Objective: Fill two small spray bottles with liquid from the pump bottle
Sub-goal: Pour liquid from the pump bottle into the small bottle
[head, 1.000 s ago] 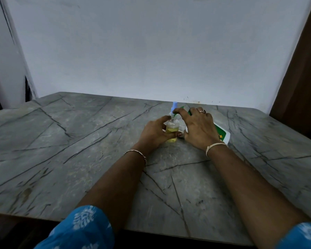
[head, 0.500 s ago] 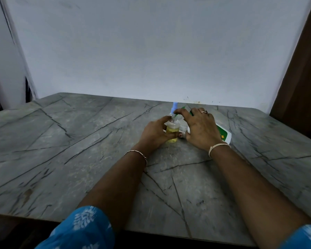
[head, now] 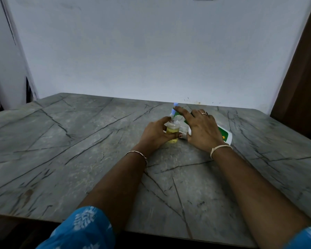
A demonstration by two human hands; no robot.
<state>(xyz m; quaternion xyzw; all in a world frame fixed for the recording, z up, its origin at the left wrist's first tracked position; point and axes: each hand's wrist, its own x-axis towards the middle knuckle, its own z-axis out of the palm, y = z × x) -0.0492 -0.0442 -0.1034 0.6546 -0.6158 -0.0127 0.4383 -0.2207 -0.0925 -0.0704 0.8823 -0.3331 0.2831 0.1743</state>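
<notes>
My left hand grips a small clear spray bottle that stands on the table, uncapped and about half full of yellow liquid. My right hand lies over the white pump bottle with the green label, holding it tilted toward the small bottle. Its index finger stretches out onto the blue pump head, which sits just above the small bottle's neck. A small pale item shows between my hands, mostly hidden.
The grey marble table with dark veins runs to a white wall at the back. A dark wooden panel stands at the right. The table's front edge lies under my forearms.
My right index finger has straightened out onto the blue pump head. My left hand and the small bottle stay in place.
</notes>
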